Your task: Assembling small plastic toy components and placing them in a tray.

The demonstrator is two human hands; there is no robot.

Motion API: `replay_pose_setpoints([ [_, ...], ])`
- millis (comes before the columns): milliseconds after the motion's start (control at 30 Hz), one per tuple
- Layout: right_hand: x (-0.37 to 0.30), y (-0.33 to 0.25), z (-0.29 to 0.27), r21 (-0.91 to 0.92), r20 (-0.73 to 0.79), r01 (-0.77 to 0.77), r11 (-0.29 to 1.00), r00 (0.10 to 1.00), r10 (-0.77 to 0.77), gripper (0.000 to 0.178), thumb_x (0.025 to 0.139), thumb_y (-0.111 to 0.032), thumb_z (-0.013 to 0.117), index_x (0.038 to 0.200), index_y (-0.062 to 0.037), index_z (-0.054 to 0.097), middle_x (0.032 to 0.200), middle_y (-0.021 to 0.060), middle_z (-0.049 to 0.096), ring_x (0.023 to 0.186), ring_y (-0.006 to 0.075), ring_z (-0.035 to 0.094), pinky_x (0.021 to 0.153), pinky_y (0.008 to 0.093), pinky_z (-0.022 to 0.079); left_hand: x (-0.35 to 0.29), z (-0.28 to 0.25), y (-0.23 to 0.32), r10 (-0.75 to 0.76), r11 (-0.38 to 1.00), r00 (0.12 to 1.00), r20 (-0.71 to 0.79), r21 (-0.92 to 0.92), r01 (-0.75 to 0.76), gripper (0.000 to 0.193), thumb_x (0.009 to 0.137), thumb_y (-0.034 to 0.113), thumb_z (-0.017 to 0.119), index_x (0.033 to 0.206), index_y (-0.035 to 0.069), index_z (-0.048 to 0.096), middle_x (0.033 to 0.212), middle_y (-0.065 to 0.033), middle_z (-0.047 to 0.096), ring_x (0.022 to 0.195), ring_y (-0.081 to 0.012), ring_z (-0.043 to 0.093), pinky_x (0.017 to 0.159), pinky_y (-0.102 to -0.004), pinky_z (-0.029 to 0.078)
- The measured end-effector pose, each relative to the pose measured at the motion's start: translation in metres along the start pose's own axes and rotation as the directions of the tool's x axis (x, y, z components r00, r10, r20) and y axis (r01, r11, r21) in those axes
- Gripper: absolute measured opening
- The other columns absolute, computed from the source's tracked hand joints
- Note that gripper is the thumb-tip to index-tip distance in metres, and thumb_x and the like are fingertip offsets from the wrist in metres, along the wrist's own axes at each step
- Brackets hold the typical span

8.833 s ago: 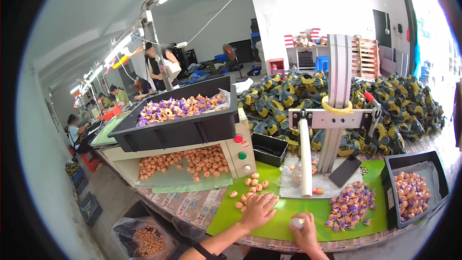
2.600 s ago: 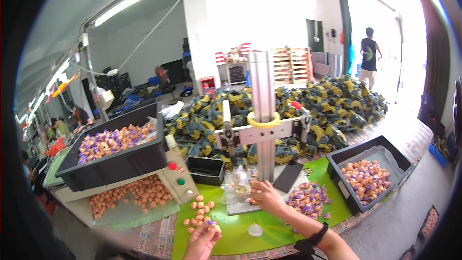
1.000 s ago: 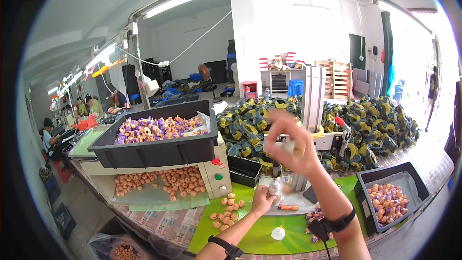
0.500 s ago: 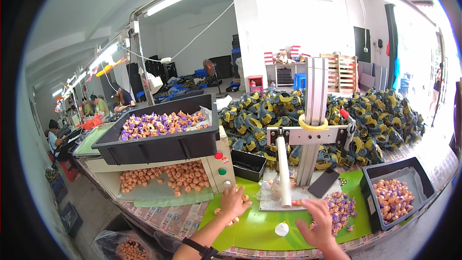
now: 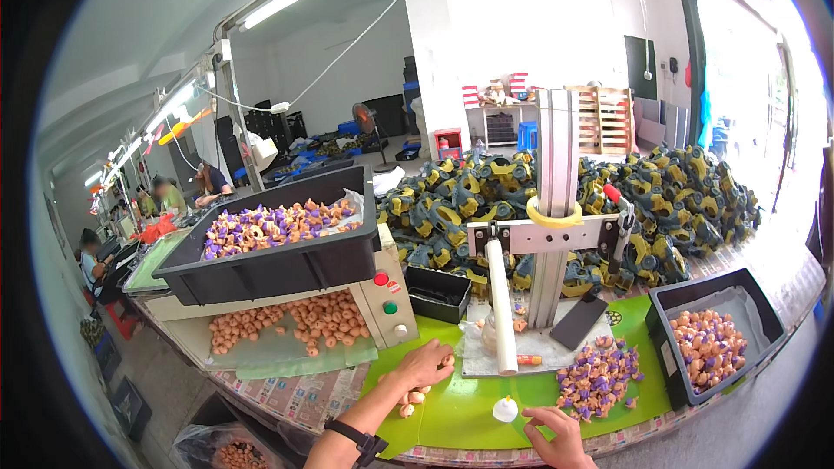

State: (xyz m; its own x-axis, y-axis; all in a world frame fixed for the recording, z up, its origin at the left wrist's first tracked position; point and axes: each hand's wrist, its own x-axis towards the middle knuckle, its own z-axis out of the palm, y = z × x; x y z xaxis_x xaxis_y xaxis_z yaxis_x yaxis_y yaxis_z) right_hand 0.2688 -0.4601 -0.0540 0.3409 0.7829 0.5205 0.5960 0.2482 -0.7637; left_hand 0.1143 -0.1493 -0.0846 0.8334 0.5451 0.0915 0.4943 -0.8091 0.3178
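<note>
Here the left hand point(image 5: 426, 363) lies curled over a loose heap of small peach-coloured parts point(image 5: 410, 398) on the green desk point(image 5: 460, 417), fingers bent onto them; whether it grips any I cannot tell. The parts are rounded, pale orange, scattered just under and below that hand. The right hand point(image 5: 556, 434) hovers low, fingers loosely open and holding nothing, just right of a small white cap point(image 5: 505, 410) and left of a purple-and-orange pile point(image 5: 599, 378). Half a second ago the left hand was spread flat over the heap and the right sat closer to the purple pile; a second ago the right was raised up at the press point(image 5: 556, 234).
</note>
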Motion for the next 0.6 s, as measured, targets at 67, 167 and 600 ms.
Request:
replay_pose_setpoints([
  [67, 0.000, 0.005, 0.003, 0.005, -0.005, -0.009, 1.000, 1.000, 0.009, 0.030, 0.083, -0.002, 0.064, 0.112, -0.0016, 0.064, 0.093, 0.0153, 0.065, 0.082, 0.0266, 0.064, 0.073, 0.0356, 0.050, 0.003, -0.001, 0.002, -0.002, 0.999, 0.998, 0.065, -0.051, 0.005, 0.024, 0.082, 0.030, 0.062, 0.098, 0.013, 0.058, 0.096, -0.0100, 0.054, 0.089, -0.0312, 0.058, 0.075, -0.0437, 0.048],
  [167, -0.002, 0.012, 0.010, 0.022, -0.031, -0.006, 1.000, 1.000, 0.007, 0.029, 0.083, -0.001, 0.064, 0.111, -0.0015, 0.064, 0.093, 0.0148, 0.065, 0.080, 0.0249, 0.064, 0.072, 0.0342, 0.050, 0.009, 0.005, -0.007, 0.044, 0.991, 0.999, -0.004, -0.122, -0.044, 0.026, 0.085, 0.028, 0.061, 0.107, 0.013, 0.060, 0.093, -0.0086, 0.056, 0.087, -0.0297, 0.060, 0.074, -0.0411, 0.048],
  [600, -0.006, 0.042, 0.035, -0.151, -0.109, -0.088, 0.985, 0.991, 0.072, 0.039, 0.082, -0.005, 0.066, 0.120, -0.0033, 0.059, 0.110, 0.0175, 0.060, 0.097, 0.0308, 0.060, 0.083, 0.0388, 0.048, -0.039, -0.015, 0.035, -0.243, -0.055, 0.966, 0.088, -0.996, 0.077, 0.029, 0.092, 0.013, 0.057, 0.120, 0.004, 0.055, 0.089, -0.0050, 0.056, 0.062, -0.0082, 0.049, 0.048, -0.0209, 0.041],
])
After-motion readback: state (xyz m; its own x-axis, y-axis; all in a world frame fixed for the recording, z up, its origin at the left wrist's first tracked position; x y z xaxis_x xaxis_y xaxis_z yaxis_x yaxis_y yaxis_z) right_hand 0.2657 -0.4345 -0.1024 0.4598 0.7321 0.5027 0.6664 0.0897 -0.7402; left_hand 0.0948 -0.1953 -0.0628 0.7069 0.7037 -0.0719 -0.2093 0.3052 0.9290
